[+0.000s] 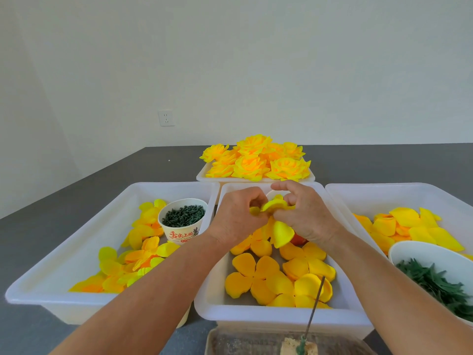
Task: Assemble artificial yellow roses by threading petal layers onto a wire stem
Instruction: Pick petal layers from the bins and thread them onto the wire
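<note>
Holding a yellow petal layer (pixel 275 213) up between them over the middle tray (pixel 281 320), both hands meet above the loose stock: the left hand (pixel 236 216) has its fingers curled round the layer's left lobes, and the right hand (pixel 304 213) pinches its upper edge with thumb and fingertips, one lobe hanging free below. Behind, a far tray (pixel 204 175) is heaped with finished roses (pixel 256 160); to the left a tray (pixel 51 290) holds mixed yellow and orange petals beside a paper cup (pixel 179 234) of dark green pieces, and to the right another tray (pixel 384 190) holds petals and a white bowl (pixel 409 249) of green leaves. The step in hand looks like separating or shaping a single layer before threading it. Done well, that means peeling only one layer clear, keeping the pinch near the centre so the lobes are not creased, and finding the small centre hole before bringing it down to the wire stem (pixel 316 303), which stands slanted from a block (pixel 289 345) at the near edge, bare and well apart from the hands. The layer itself is thin and floppy, bright lemon yellow, with rounded cupped lobes; the ones lying in the tray beneath are a deeper orange-yellow, four-lobed, a few showing a tiny hole at the middle.
</note>
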{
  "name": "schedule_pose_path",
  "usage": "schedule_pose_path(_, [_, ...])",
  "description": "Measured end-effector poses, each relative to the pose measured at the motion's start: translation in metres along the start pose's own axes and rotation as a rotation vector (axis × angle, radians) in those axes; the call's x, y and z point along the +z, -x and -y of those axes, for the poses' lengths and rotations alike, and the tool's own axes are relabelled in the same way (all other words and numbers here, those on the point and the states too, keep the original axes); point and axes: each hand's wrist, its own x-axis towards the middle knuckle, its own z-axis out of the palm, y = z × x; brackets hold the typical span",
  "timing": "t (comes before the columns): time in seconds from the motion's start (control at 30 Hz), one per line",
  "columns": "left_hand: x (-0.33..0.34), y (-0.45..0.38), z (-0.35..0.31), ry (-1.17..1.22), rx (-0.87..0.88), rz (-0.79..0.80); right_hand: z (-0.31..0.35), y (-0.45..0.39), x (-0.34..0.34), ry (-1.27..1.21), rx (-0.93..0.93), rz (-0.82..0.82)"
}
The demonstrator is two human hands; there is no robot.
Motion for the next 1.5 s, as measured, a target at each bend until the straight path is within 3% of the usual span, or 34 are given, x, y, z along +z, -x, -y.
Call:
schedule_pose_path(0.27, [-0.004, -0.002, 0.003, -0.054, -0.086, -0.051, -0.004, 0.000, 0.000, 0.096, -0.003, 0.016])
schedule_pose_path(0.37, [-0.008, -0.003, 0.005, 0.059, -0.186, -0.074, -0.005, -0.002, -0.001, 0.101, 0.020, -0.013])
schedule_pose_path(0.7, [-0.010, -0.004, 0.008, 0.330, -0.285, -0.145, -0.005, -0.003, -0.004, 0.129, 0.006, -0.107])
schedule_pose_path(0.83, [-0.009, -0.003, 0.005, 0.588, -0.338, -0.131, -0.001, -0.002, -0.005, -0.033, 0.091, -0.079])
schedule_pose_path(1.0, [-0.009, -0.002, 0.004, 0.613, -0.295, -0.135, 0.013, 0.000, -0.005, -0.359, 0.235, -0.034])
schedule_pose_path(1.13, [-0.007, -0.003, 0.004, 0.475, -0.250, -0.163, 0.019, 0.007, -0.004, -0.345, 0.192, 0.150])
schedule_pose_path(1.3, [-0.009, -0.002, 0.001, 0.653, -0.346, -0.151, 0.011, 0.004, -0.005, -0.263, 0.244, 0.090])
schedule_pose_path(1.5, [-0.011, -0.005, 0.000, 0.691, -0.381, -0.257, 0.006, 0.002, -0.005, -0.257, 0.233, 0.087])
